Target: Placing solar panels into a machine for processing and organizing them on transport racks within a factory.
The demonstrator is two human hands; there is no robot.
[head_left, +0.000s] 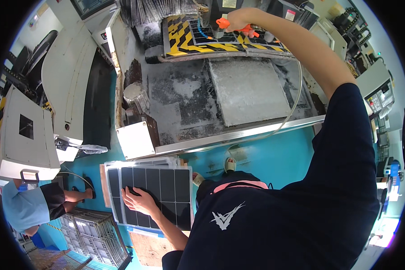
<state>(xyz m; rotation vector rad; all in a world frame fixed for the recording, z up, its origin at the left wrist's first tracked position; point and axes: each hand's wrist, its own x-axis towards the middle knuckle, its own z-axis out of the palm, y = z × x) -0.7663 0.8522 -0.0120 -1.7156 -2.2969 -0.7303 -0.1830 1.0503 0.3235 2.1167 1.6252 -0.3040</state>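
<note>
My left hand [139, 201] lies with its fingers spread on a tray [177, 180] of dark rectangular panels with pale borders. This tray sits on top of a stack at my left side. Stretched out to the far side of the machine, my right hand [241, 20] is closed round an orange air blow gun [222, 23]. Below that hand is a machine bed [180, 47] edged with yellow-and-black striped tape, with dark gridded panels on it. A thin pale hose [299, 90] curves down past my right arm.
A grey flat plate [249, 92] lies in the dusty machine basin, behind a metal front rail [238, 137]. At far left a person in a light blue top [27, 207] stands near a white cabinet [24, 135]. Stacked grey crates [94, 236] stand at lower left.
</note>
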